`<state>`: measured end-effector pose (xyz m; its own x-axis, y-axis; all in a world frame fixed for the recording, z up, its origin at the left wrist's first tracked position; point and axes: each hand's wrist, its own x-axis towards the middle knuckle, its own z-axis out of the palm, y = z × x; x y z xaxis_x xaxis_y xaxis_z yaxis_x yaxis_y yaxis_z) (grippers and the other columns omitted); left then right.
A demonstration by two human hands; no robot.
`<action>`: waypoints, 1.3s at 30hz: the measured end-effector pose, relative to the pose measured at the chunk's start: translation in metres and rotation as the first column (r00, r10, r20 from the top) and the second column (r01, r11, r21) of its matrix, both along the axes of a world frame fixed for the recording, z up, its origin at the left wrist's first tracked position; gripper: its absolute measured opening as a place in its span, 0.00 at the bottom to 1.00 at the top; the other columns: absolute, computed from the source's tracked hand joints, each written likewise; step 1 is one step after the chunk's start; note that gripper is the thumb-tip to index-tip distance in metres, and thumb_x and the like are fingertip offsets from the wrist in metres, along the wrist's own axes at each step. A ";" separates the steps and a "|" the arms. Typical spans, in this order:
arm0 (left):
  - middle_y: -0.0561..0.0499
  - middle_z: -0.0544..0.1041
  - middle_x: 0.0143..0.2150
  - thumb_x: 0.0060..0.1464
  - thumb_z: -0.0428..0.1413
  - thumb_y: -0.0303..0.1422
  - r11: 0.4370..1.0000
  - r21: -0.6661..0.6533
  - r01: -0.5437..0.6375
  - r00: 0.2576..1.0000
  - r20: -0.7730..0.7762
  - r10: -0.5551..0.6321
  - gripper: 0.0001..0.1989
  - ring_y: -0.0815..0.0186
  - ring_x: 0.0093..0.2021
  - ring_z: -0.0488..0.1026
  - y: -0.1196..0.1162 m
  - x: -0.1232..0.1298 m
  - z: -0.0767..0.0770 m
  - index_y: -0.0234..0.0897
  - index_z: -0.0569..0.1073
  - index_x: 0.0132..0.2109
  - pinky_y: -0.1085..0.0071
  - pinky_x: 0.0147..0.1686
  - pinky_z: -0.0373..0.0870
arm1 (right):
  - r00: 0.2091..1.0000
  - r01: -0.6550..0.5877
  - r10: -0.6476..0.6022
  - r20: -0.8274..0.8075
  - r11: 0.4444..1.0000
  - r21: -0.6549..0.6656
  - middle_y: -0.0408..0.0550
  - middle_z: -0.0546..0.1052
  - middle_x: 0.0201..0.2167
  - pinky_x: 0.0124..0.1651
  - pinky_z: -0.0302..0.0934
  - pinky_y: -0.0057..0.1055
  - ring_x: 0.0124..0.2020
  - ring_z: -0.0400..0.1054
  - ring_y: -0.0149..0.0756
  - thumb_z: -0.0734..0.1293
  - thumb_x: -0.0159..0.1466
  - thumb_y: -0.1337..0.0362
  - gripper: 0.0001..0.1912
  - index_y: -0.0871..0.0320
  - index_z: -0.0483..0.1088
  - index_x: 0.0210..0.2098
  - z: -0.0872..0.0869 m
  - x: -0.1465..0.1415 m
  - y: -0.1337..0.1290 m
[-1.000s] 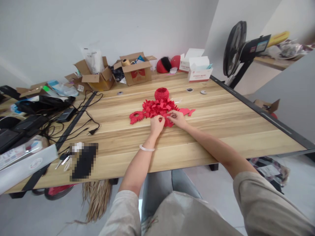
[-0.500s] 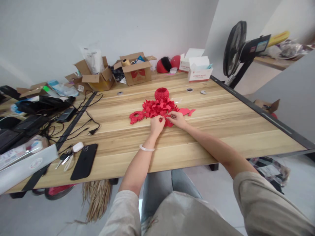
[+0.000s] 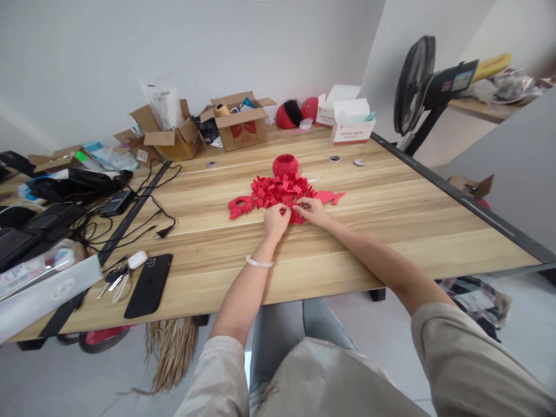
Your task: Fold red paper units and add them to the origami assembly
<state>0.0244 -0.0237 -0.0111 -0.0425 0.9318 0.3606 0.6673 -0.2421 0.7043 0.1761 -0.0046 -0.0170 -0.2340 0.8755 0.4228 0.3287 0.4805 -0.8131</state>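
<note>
Bare forearms (image 3: 249,281) outstretched, left grip (image 3: 277,220) and right grip (image 3: 314,211) close together, both curled inward.

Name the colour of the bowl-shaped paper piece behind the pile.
The bowl-shaped paper piece is red, best seen in the head view.

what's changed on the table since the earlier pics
No clear movement, and nothing visibly picked up or let go. The left grip and right grip stay at the near edge of the red pile; the bowl and ring lie as before. The phone, pixelated at first, now shows clearly.
</note>
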 end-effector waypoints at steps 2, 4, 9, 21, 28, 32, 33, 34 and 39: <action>0.47 0.79 0.32 0.50 0.53 0.32 1.000 -0.001 0.003 1.000 0.009 -0.003 0.07 0.66 0.32 0.74 0.000 0.000 0.000 0.35 0.76 0.32 0.71 0.37 0.68 | 1.000 0.012 -0.013 0.017 1.000 0.008 0.47 0.74 0.24 0.27 0.60 0.27 0.22 0.65 0.30 0.65 0.56 0.55 0.14 0.62 0.71 0.30 -0.001 0.000 0.001; 0.47 0.79 0.32 0.50 0.54 0.31 1.000 0.005 0.019 0.999 0.026 -0.019 0.07 0.66 0.33 0.74 0.000 0.000 0.000 0.34 0.76 0.32 0.71 0.38 0.69 | 0.999 0.016 -0.016 0.032 1.000 0.012 0.46 0.73 0.23 0.27 0.59 0.27 0.21 0.63 0.29 0.65 0.56 0.55 0.14 0.62 0.71 0.29 -0.003 0.001 0.003; 0.47 0.79 0.32 0.50 0.53 0.30 0.998 0.002 0.068 0.996 0.060 -0.068 0.07 0.66 0.33 0.75 0.000 0.001 0.000 0.34 0.75 0.32 0.71 0.38 0.70 | 0.998 0.009 -0.012 0.068 0.999 0.041 0.44 0.71 0.22 0.25 0.57 0.26 0.21 0.60 0.28 0.64 0.57 0.56 0.13 0.61 0.72 0.29 -0.006 0.002 0.006; 0.47 0.79 0.32 0.51 0.54 0.33 0.997 0.020 0.071 0.995 0.068 -0.073 0.07 0.67 0.33 0.75 -0.002 0.003 0.002 0.34 0.75 0.32 0.72 0.38 0.69 | 0.993 0.029 -0.037 0.108 0.996 0.081 0.45 0.71 0.22 0.27 0.56 0.26 0.22 0.60 0.29 0.63 0.57 0.58 0.12 0.61 0.70 0.26 -0.002 0.002 0.004; 0.48 0.78 0.30 0.50 0.53 0.31 0.999 0.033 -0.032 0.997 0.075 0.029 0.07 0.67 0.32 0.74 -0.002 0.001 0.004 0.34 0.75 0.31 0.72 0.39 0.68 | 1.000 -0.001 0.001 0.004 1.000 0.005 0.45 0.70 0.20 0.26 0.59 0.26 0.21 0.63 0.30 0.61 0.59 0.55 0.14 0.59 0.67 0.26 0.004 0.000 -0.001; 0.48 0.78 0.29 0.50 0.53 0.31 0.996 0.035 -0.086 0.993 0.082 0.083 0.06 0.66 0.31 0.74 -0.001 -0.001 0.004 0.35 0.74 0.30 0.71 0.38 0.68 | 0.998 -0.055 0.055 -0.038 0.998 -0.017 0.46 0.72 0.23 0.27 0.62 0.29 0.22 0.66 0.31 0.61 0.59 0.56 0.14 0.60 0.69 0.27 0.002 0.001 -0.001; 0.48 0.78 0.28 0.50 0.54 0.31 0.996 0.025 -0.091 0.993 0.083 0.088 0.06 0.66 0.30 0.74 -0.001 -0.001 0.004 0.35 0.74 0.30 0.71 0.37 0.68 | 0.997 -0.059 0.058 -0.043 0.998 -0.020 0.47 0.73 0.23 0.28 0.63 0.29 0.22 0.66 0.32 0.62 0.58 0.56 0.13 0.60 0.70 0.28 0.001 0.001 0.000; 0.48 0.78 0.28 0.49 0.54 0.31 0.995 0.016 -0.094 0.992 0.084 0.092 0.06 0.66 0.30 0.74 -0.001 -0.001 0.004 0.35 0.74 0.29 0.71 0.37 0.68 | 0.997 -0.055 0.054 -0.046 0.998 -0.022 0.47 0.74 0.24 0.28 0.63 0.30 0.22 0.67 0.32 0.62 0.58 0.56 0.13 0.60 0.70 0.29 0.000 0.001 0.000; 0.48 0.78 0.28 0.48 0.55 0.30 0.995 0.015 -0.094 0.991 0.097 0.092 0.05 0.66 0.29 0.74 -0.001 0.000 0.005 0.34 0.75 0.29 0.71 0.37 0.69 | 0.998 -0.027 0.026 -0.053 0.999 -0.017 0.48 0.76 0.27 0.30 0.64 0.30 0.24 0.68 0.32 0.66 0.55 0.55 0.13 0.60 0.72 0.30 -0.002 0.000 0.001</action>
<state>0.0242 -0.0247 -0.0062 -0.1636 0.9150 0.3687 0.6172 -0.1966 0.7619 0.1759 -0.0033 -0.0192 -0.2351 0.8768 0.4194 0.2722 0.4736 -0.8376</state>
